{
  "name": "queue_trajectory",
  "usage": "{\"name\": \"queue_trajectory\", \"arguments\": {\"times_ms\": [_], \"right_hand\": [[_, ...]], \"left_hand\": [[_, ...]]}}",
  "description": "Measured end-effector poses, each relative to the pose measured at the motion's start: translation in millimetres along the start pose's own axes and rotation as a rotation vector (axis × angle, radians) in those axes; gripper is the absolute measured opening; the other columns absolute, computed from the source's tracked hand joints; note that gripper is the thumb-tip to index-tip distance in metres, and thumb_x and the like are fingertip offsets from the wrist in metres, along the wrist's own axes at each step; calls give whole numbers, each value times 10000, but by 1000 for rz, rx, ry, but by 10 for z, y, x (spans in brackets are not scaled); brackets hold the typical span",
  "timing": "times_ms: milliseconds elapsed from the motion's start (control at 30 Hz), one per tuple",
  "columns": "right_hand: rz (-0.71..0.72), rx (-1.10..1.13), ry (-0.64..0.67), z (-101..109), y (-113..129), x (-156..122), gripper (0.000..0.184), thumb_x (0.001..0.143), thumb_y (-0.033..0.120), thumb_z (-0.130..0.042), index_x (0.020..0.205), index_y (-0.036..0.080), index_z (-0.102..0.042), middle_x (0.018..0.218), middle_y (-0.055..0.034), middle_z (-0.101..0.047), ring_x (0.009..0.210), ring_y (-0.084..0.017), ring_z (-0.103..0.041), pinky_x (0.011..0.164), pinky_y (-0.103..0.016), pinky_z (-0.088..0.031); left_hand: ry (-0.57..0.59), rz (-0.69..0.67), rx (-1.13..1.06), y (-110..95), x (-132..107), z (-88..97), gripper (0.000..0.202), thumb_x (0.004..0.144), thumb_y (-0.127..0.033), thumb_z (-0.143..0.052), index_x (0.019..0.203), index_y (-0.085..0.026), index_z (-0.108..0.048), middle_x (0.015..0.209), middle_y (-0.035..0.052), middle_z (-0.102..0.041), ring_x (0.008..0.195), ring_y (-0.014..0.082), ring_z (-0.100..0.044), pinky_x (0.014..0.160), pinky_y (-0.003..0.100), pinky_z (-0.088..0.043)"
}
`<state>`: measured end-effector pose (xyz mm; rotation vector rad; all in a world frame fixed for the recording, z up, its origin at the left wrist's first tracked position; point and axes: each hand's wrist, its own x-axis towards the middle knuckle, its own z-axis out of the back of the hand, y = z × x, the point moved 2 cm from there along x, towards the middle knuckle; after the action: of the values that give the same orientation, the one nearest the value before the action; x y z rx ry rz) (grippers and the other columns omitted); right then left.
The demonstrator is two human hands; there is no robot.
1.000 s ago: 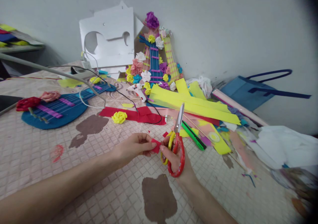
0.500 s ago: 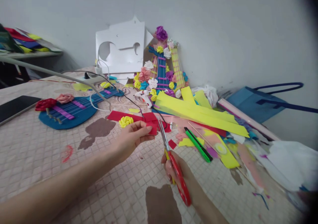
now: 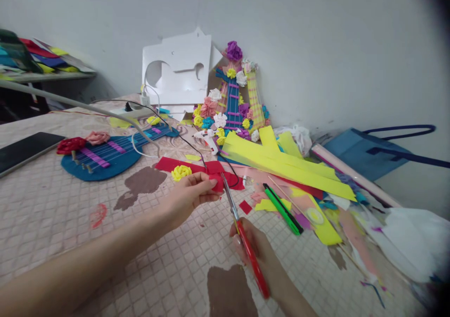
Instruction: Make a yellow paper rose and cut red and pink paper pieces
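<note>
My left hand (image 3: pixel 191 196) pinches a small red paper piece (image 3: pixel 218 184) just above the tiled table (image 3: pixel 63 204). My right hand (image 3: pixel 256 251) is closed round red-handled scissors (image 3: pixel 242 235). Their blades point up and away, with the tips at the red piece. A small red offcut (image 3: pixel 245 207) lies on the table right of the blades. Behind the hands lie a red paper strip (image 3: pixel 168 164) and a yellow paper rose (image 3: pixel 181 172).
A blue paper guitar (image 3: pixel 105 155) with red and pink roses lies at left, beside a dark tablet (image 3: pixel 24 149). Flowered guitars (image 3: pixel 232 96) lean on the wall. Yellow strips (image 3: pixel 281 160), a green pen (image 3: pixel 283 209), a glue gun (image 3: pixel 207 139), its cable and a blue bag (image 3: pixel 365 148) crowd the right.
My hands came apart from a joined pinch. The left one carried the red piece up and away. The scissors tipped from upright to slanting, blades now at the piece. The view shifted right.
</note>
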<state>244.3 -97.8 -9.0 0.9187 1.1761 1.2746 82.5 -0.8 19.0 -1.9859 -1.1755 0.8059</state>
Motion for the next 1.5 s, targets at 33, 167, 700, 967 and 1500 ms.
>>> {"name": "queue_trajectory", "arguments": {"times_ms": [33,167,700,967,1500], "right_hand": [[4,-21,10,2,0,0,234,787,416,-571,742,203,-487,538,72,-393,450,-78,-314,414,-204,-246],[14,-127,1,22,3,-3,221,780,390,-589,746,204,-475,562,67,-405,493,-87,-348,450,-205,-276],[7,-154,-38,-12,61,-8,253,782,407,-558,696,214,-419,601,49,-389,551,-109,-346,495,-227,-309],[-9,-116,-40,-25,105,-14,267,767,414,-567,679,214,-412,595,45,-398,549,-110,-349,489,-229,-313],[-15,-168,-28,-24,91,-21,303,772,461,-539,703,206,-391,613,52,-366,566,-106,-332,513,-232,-306]], "left_hand": [[0,1,1,2,5,5,233,700,-214,-744,714,-147,-521,704,0,-658,640,108,-647,672,242,-526],[20,5,9,6,17,22,229,697,-217,-749,720,-144,-533,703,-2,-664,625,101,-645,679,240,-523],[3,-1,28,17,13,9,244,694,-238,-750,706,-144,-526,706,1,-653,649,103,-635,678,235,-510],[10,1,3,24,19,16,246,686,-226,-757,707,-146,-525,719,-7,-652,651,108,-644,695,244,-509],[41,-7,20,20,24,30,220,709,-237,-744,756,-141,-552,731,1,-659,652,106,-648,684,231,-521]]}}
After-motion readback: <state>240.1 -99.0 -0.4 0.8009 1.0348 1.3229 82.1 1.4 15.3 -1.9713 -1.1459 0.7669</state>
